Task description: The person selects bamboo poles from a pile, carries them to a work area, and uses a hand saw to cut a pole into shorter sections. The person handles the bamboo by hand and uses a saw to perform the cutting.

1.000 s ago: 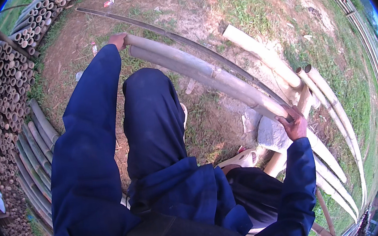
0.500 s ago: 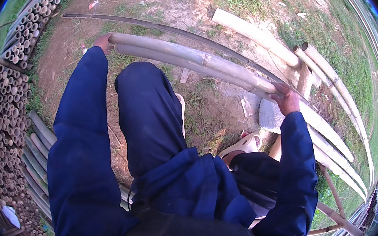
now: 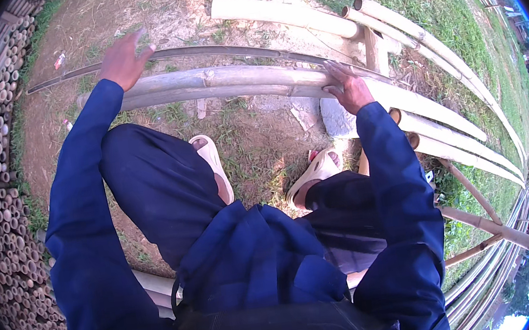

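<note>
Two pale bamboo poles lie side by side across the ground in front of me; I name them the near pole [image 3: 205, 94] and the far pole [image 3: 236, 76]. Above their left end my left hand [image 3: 126, 60] is raised off them, holding nothing, its fingers spread and slightly blurred. On the right, my right hand [image 3: 350, 88] lies over the far pole with fingers stretched out and thumb apart. Just beyond the poles runs a thin dark strip [image 3: 220, 49], which my left hand partly overlaps in view. A pale stone block [image 3: 338, 120] sits beside the poles near my right hand.
A thick bamboo piece [image 3: 284, 18] lies farther out, by a short wooden post [image 3: 375, 50]. Long poles [image 3: 422, 36] stretch off to the right, with crossed supports [image 3: 503, 227] nearer. Stacked bamboo [image 3: 0, 257] fills the left side. My sandalled feet [image 3: 213, 164] are between me and the poles.
My left hand has let go of the poles' left end and lifted away. My right hand's fingers have straightened over the pole. The view has turned, and my left knee appears farther left.
</note>
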Action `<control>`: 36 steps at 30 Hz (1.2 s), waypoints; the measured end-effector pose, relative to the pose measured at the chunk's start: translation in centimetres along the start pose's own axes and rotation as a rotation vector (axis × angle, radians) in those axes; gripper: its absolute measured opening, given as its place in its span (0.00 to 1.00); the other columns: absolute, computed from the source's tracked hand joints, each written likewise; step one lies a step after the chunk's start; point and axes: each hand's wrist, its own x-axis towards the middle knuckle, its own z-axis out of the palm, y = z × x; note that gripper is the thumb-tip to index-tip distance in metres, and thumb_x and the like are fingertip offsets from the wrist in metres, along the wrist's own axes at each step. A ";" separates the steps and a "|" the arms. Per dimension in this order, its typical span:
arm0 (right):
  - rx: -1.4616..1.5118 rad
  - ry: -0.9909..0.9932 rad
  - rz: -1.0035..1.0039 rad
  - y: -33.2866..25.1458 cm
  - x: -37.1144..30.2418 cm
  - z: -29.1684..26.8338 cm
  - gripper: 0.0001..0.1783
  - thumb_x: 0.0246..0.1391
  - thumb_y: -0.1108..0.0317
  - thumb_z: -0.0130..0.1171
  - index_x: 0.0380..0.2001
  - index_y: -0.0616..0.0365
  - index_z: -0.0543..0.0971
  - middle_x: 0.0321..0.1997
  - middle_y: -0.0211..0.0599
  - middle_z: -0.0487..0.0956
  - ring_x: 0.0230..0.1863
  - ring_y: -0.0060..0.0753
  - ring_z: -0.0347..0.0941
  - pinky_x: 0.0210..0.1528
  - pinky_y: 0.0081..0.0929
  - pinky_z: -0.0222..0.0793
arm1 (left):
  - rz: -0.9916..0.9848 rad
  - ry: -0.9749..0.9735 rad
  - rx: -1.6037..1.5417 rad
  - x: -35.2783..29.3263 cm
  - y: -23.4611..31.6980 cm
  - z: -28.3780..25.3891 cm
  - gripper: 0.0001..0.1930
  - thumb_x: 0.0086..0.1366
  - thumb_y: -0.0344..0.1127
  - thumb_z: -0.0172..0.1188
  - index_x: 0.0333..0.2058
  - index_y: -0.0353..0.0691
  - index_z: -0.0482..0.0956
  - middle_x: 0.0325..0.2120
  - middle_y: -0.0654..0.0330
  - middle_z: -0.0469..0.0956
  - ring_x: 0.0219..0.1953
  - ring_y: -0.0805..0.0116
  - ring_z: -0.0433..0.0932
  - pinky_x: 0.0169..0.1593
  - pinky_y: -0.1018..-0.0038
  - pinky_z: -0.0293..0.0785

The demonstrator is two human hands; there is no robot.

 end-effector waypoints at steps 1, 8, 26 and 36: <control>0.033 0.007 0.010 -0.1 0.0 -0.1 0.39 0.54 0.63 0.68 0.69 0.47 0.67 0.68 0.46 0.71 0.69 0.52 0.65 0.72 0.45 0.59 | 0.137 -0.068 -0.023 0.6 4.2 -0.3 0.36 0.69 0.55 0.55 0.66 0.33 0.65 0.60 0.44 0.71 0.61 0.49 0.71 0.66 0.56 0.63; 0.059 0.014 0.066 -0.6 0.1 -0.2 0.40 0.55 0.64 0.66 0.69 0.50 0.63 0.60 0.56 0.76 0.60 0.58 0.73 0.69 0.44 0.64 | 0.456 -0.195 -0.166 2.0 28.5 8.1 0.57 0.49 0.65 0.70 0.68 0.33 0.57 0.65 0.45 0.65 0.67 0.51 0.65 0.71 0.54 0.55; 0.163 0.689 0.965 5.1 -40.6 -6.6 0.25 0.58 0.61 0.65 0.58 0.54 0.77 0.37 0.37 0.84 0.39 0.33 0.82 0.47 0.32 0.76 | 0.518 -0.293 0.045 5.5 37.6 8.8 0.48 0.43 0.48 0.79 0.61 0.38 0.67 0.44 0.47 0.82 0.51 0.53 0.80 0.64 0.51 0.66; 0.105 0.372 1.206 -11.7 -46.7 14.7 0.30 0.50 0.57 0.71 0.54 0.53 0.72 0.43 0.43 0.77 0.48 0.48 0.73 0.55 0.44 0.68 | 0.566 -0.259 0.019 5.8 37.6 8.5 0.39 0.43 0.46 0.78 0.55 0.43 0.72 0.39 0.48 0.84 0.43 0.50 0.84 0.48 0.57 0.79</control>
